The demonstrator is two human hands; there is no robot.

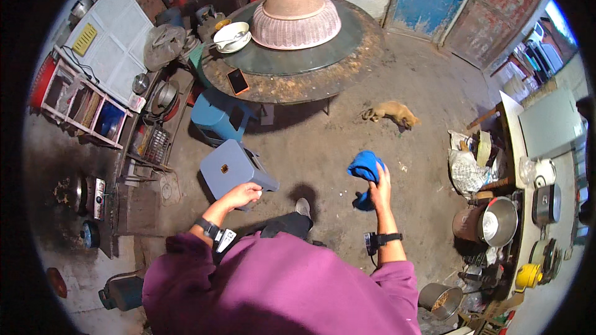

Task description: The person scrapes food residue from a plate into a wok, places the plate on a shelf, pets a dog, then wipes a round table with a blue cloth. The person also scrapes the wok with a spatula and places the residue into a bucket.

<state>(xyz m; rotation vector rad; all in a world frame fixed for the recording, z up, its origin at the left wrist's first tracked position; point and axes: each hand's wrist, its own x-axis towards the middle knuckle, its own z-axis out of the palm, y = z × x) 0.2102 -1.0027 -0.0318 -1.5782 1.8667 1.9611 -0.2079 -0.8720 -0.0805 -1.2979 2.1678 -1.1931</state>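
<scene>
My right hand (381, 190) grips a folded blue cloth (366, 166), and a darker blue part hangs below it. My left hand (246, 194) is in front of the right side of a grey-blue plastic stool (226, 167); its fingers are curled, and whether they touch the stool I cannot tell. Behind that stool is a second blue plastic stool (212, 114). Farther off, a round table (298, 90) bears a woven pink basket (295, 28), a stack of white bowls (233, 39) and a phone (238, 82) in an orange case.
A tan dog (393, 110) lies on the floor beyond my right hand. At right, a large metal pot (500, 221) and a white sack (468, 172) are beside a counter. A shelf rack (84, 102) and a gas stove (99, 199) line the left side.
</scene>
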